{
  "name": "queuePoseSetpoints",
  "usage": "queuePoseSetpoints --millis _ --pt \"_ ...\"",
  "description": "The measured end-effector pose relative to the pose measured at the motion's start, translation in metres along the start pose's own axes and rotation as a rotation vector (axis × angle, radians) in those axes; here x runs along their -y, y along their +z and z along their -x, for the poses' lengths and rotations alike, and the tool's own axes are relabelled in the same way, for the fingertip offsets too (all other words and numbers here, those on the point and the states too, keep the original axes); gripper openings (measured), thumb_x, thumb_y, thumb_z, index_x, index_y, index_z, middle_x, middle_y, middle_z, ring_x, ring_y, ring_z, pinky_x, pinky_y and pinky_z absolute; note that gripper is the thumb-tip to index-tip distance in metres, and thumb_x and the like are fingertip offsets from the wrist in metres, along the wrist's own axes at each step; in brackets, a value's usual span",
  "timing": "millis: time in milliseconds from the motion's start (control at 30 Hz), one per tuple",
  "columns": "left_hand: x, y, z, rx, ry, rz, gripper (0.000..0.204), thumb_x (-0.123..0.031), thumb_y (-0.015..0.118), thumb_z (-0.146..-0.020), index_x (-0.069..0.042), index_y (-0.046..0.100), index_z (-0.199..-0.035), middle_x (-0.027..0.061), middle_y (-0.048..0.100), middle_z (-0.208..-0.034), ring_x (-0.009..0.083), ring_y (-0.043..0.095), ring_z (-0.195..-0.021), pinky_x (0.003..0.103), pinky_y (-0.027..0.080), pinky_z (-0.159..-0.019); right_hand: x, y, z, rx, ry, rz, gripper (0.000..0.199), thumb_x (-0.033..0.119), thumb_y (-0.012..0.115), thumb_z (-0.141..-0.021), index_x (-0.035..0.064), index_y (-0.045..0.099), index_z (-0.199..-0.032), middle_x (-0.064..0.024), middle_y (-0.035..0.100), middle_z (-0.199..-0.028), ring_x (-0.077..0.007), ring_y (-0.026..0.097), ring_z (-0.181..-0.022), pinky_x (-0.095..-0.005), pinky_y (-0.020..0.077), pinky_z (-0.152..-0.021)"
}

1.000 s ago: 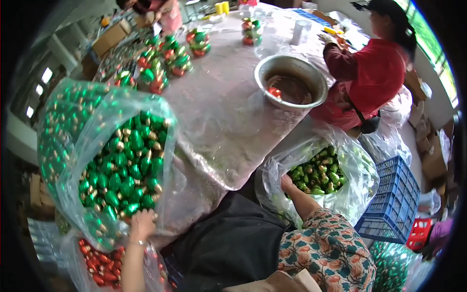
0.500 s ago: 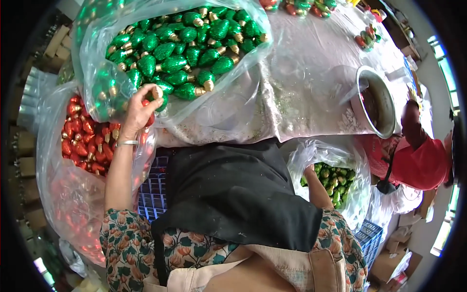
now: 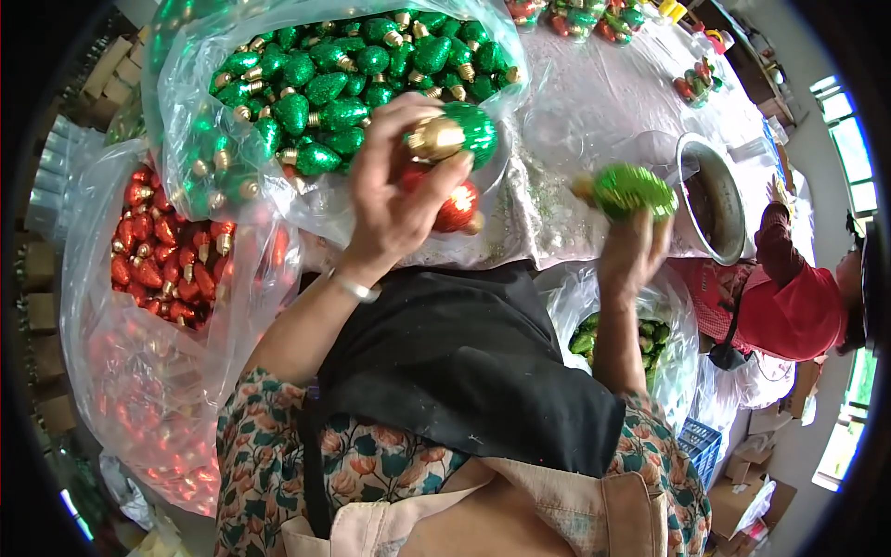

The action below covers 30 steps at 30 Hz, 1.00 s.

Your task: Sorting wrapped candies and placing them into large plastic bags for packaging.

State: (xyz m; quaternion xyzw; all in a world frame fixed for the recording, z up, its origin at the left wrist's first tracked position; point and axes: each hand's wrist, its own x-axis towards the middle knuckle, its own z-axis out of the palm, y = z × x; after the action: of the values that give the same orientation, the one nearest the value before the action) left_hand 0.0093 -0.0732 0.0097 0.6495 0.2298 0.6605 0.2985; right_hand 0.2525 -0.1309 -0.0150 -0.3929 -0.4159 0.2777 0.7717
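Note:
Raised over the table's front edge, my left hand point(image 3: 385, 190) is closed around two bulb-shaped ornaments: a dark green one point(image 3: 475, 133) with a gold cap and a red one point(image 3: 458, 206) below it. To the right, my right hand point(image 3: 629, 255) grips a light green bulb ornament point(image 3: 639, 188), slightly blurred, its gold end pointing left. Beyond my left hand lies an open clear bag point(image 3: 176, 111) of glittery green bulb ornaments point(image 3: 325, 88). A second bag at the left holds red bulb ornaments point(image 3: 153, 255). Light green ones point(image 3: 585, 339) fill the bag beneath my right forearm.
On the cloth-covered table point(image 3: 575, 121) a metal basin point(image 3: 687, 148) stands at the right. Several clear packs of mixed ornaments point(image 3: 571, 19) sit at the far edge. Another person in red point(image 3: 798, 311) works at the right. A blue crate point(image 3: 701, 446) is at lower right.
My left hand has moved right from the green bag with its green and red ornaments. My right hand has come up out of the lower right bag with a light green ornament.

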Motion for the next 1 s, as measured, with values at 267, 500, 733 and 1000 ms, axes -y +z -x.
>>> queuePoseSetpoints --millis 267,500,733,1000 --pt "0.033 -0.020 -0.004 0.323 -0.022 -0.558 0.042 -0.002 0.069 -0.074 -0.005 0.051 -0.111 0.0134 0.055 -0.114 0.0286 0.057 -0.098 0.034 0.046 -0.085 -0.018 0.096 -0.019 0.704 -0.131 0.835 0.050 0.027 0.067 -0.082 0.0007 0.047 -0.119 -0.0173 0.059 -0.098 -0.0299 0.062 -0.084 -0.0364 0.0498 -0.075" --pt "0.030 -0.029 0.013 0.163 0.361 -0.650 0.043 -0.003 0.071 -0.072 -0.005 0.052 -0.110 0.0130 0.056 -0.113 0.0290 0.058 -0.099 0.034 0.047 -0.085 -0.018 0.098 -0.017 0.800 -0.254 0.876 0.062 0.040 0.070 -0.076 -0.0019 0.049 -0.118 -0.0167 0.059 -0.100 -0.0330 0.059 -0.091 -0.0400 0.0455 -0.082" --pt "0.007 -0.022 0.005 0.214 0.163 -0.425 0.035 -0.009 0.072 -0.071 -0.006 0.056 -0.102 0.0104 0.060 -0.102 0.0240 0.059 -0.086 0.032 0.047 -0.074 -0.030 0.078 0.004 0.776 -0.414 0.918 0.070 0.048 0.069 -0.075 -0.0014 0.049 -0.120 -0.0145 0.060 -0.100 -0.0311 0.057 -0.099 -0.0481 0.0313 -0.098" --pt "0.004 -0.020 -0.010 0.394 -0.341 -0.145 0.027 -0.009 0.069 -0.078 -0.003 0.058 -0.101 0.0048 0.062 -0.095 0.0118 0.056 -0.087 0.027 0.046 -0.080 -0.015 0.053 -0.012 0.789 -0.356 0.821 0.043 0.036 0.063 -0.083 0.0011 0.058 -0.107 -0.0141 0.059 -0.104 -0.0297 0.054 -0.106 -0.0492 0.0262 -0.101"
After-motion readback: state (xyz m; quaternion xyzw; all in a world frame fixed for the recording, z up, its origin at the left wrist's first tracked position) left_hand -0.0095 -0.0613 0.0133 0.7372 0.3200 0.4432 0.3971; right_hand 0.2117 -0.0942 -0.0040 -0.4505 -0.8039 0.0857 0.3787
